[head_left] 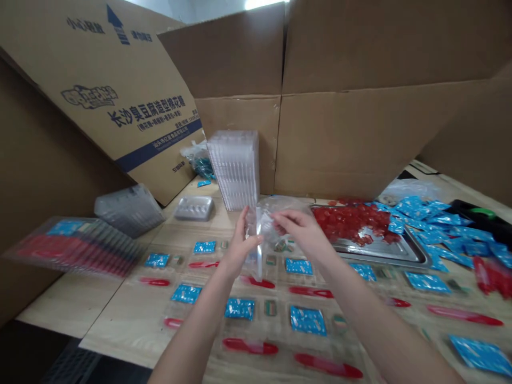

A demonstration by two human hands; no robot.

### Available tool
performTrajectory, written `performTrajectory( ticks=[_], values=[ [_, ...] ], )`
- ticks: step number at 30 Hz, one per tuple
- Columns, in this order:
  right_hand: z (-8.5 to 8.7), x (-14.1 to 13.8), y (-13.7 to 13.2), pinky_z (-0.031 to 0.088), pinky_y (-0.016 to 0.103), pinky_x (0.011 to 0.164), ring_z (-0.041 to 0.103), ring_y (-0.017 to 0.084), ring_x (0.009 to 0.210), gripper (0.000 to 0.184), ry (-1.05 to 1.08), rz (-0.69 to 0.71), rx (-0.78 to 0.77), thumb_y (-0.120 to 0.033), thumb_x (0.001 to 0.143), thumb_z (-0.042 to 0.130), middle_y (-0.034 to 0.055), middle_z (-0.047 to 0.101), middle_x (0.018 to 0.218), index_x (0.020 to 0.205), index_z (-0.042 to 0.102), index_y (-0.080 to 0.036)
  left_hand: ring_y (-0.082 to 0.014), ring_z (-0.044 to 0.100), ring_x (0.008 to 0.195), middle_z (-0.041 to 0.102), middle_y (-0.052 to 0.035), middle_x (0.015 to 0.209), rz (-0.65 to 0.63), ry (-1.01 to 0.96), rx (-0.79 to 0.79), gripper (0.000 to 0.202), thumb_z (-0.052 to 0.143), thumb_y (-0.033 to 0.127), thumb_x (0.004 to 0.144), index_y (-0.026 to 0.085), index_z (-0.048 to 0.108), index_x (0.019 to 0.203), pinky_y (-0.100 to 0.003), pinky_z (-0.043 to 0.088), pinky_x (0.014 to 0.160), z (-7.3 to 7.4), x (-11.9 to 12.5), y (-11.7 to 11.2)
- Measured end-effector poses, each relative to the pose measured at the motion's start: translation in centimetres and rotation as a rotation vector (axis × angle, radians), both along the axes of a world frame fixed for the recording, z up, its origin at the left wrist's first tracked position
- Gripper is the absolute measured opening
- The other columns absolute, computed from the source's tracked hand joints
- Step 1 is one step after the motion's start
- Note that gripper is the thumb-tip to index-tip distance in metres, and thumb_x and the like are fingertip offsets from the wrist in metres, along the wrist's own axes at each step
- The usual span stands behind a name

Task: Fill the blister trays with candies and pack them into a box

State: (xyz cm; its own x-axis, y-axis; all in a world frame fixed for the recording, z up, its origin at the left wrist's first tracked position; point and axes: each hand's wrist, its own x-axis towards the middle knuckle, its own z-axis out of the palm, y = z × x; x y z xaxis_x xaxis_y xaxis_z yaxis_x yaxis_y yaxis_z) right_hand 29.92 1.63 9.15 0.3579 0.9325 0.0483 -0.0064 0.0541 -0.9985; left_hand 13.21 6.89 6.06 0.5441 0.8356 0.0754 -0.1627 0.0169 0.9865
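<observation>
Left of tall tray stack [234,170], pile of filled trays [86,248], then nested clear trays [130,210]; piled probably for saving table space. Nearer than tall stack, left hand [238,248] half curled, thumb and fingers around clear plastic piece [259,258], holding it upright, likely for steadiness. Right hand [300,226] has fingertips pinched together at its side, apparently gripping it; exact contact blurred. Nearer still, blue packets [299,266] lie in flat trays, perhaps so contents stay seated. Right of stack, metal tray [394,249] gathers red pieces [348,221], rim likely preventing scatter.
</observation>
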Motion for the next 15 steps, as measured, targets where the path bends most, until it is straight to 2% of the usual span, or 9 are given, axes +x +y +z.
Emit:
performTrajectory(
  ticks=[3, 5, 8, 11, 15],
  values=[
    [0.4, -2.3, -0.2, 0.043, 0.025, 0.060, 0.054, 0.012, 0.065, 0.027, 0.200, 0.165, -0.005, -0.045, 0.068, 0.068, -0.0012, 0.061, 0.067, 0.074, 0.066, -0.019, -0.0249, 0.031, 0.134, 0.035, -0.0072, 0.145, -0.048, -0.028, 0.012, 0.087, 0.065, 0.028, 0.070, 0.024, 0.019, 0.144, -0.038, 0.023, 0.110, -0.4, 0.8, -0.4],
    [0.5, -2.8, -0.1, 0.041, 0.023, 0.057, 0.054, 0.011, 0.063, 0.029, 0.297, 0.180, -0.035, -0.044, 0.064, 0.072, -0.0018, 0.060, 0.066, 0.072, 0.065, -0.018, -0.0258, 0.033, 0.133, 0.036, -0.0071, 0.145, -0.042, 0.000, 0.033, 0.086, 0.065, 0.027, 0.070, 0.025, 0.020, 0.144, -0.040, 0.022, 0.110, -0.4, 0.7, -0.6],
    [0.2, -2.4, -0.3, 0.041, 0.023, 0.057, 0.055, 0.011, 0.064, 0.032, 0.388, 0.215, -0.089, -0.044, 0.059, 0.076, -0.0005, 0.062, 0.067, 0.072, 0.065, -0.017, -0.0273, 0.027, 0.136, 0.030, -0.0065, 0.148, -0.001, 0.080, 0.075, 0.087, 0.068, 0.027, 0.068, 0.026, 0.024, 0.143, -0.041, 0.019, 0.111, -0.5, 0.0, -0.7],
    [0.1, -2.5, -0.7, 0.042, 0.023, 0.057, 0.055, 0.010, 0.062, 0.033, 0.421, 0.235, -0.090, -0.043, 0.058, 0.077, -0.0005, 0.062, 0.066, 0.069, 0.064, -0.016, -0.0276, 0.025, 0.137, 0.027, -0.0074, 0.150, 0.020, 0.128, 0.071, 0.089, 0.068, 0.028, 0.067, 0.026, 0.022, 0.144, -0.041, 0.019, 0.111, -0.6, -0.6, -0.9],
    [0.3, -3.2, -1.0, 0.043, 0.023, 0.056, 0.056, 0.010, 0.061, 0.031, 0.349, 0.212, -0.087, -0.043, 0.058, 0.075, -0.0005, 0.060, 0.064, 0.066, 0.062, -0.016, -0.0253, 0.030, 0.135, 0.033, -0.0055, 0.147, -0.003, 0.066, 0.055, 0.084, 0.066, 0.028, 0.069, 0.027, 0.025, 0.143, -0.039, 0.024, 0.110, -0.8, -0.8, -1.3]
  ],
)
